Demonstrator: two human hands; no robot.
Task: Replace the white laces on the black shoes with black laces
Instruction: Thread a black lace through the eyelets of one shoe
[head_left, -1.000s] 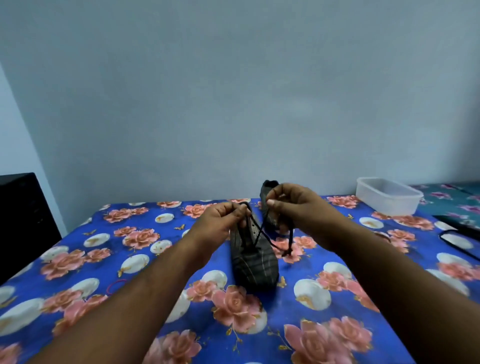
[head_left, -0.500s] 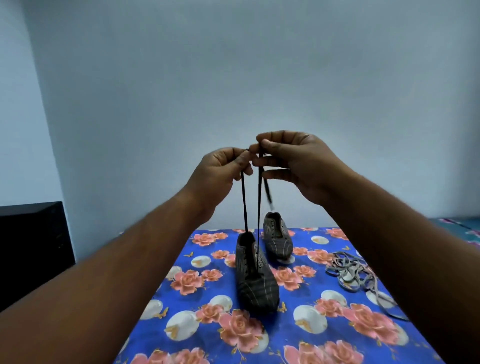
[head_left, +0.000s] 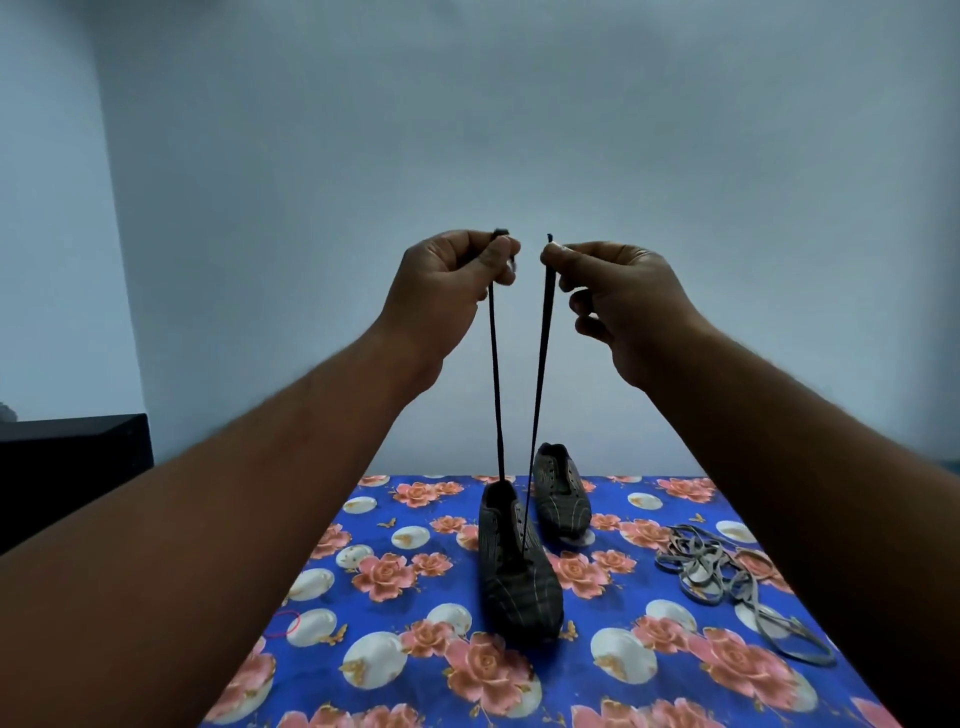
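A table covered with a blue flowered cloth (head_left: 363, 670) fills the lower part of the view, with a plain pale wall behind it and a dark cabinet (head_left: 72, 457) at the far left.

Two raised forearms reach in from the near corners and meet high above the table. The left hand (head_left: 447, 291) pinches one end of a black lace (head_left: 494, 374) between thumb and forefinger, the other fingers curled in. The right hand (head_left: 618, 296) pinches the other end the same way, its lower fingers loosely bent. The two hands are close but apart, at about the same height. This looks like a check that both ends are even after the lace has gone through the lowest eyelets.

From the hands the two strands run down taut and draw together into the near shoe (head_left: 517, 566), which stands on the cloth at the middle of the table, toe toward the camera. Pulling up takes the slack out of the lace; whether the heel is lifted off the cloth cannot be told.

The second shoe (head_left: 561, 493) sits just behind and to the right of it, with no lace that can be made out.

On the right of the table, well apart from the shoes, lies a loose tangle of pale laces (head_left: 727, 577), presumably the removed ones.

A small red band (head_left: 287, 623) lies on the near left of the cloth.
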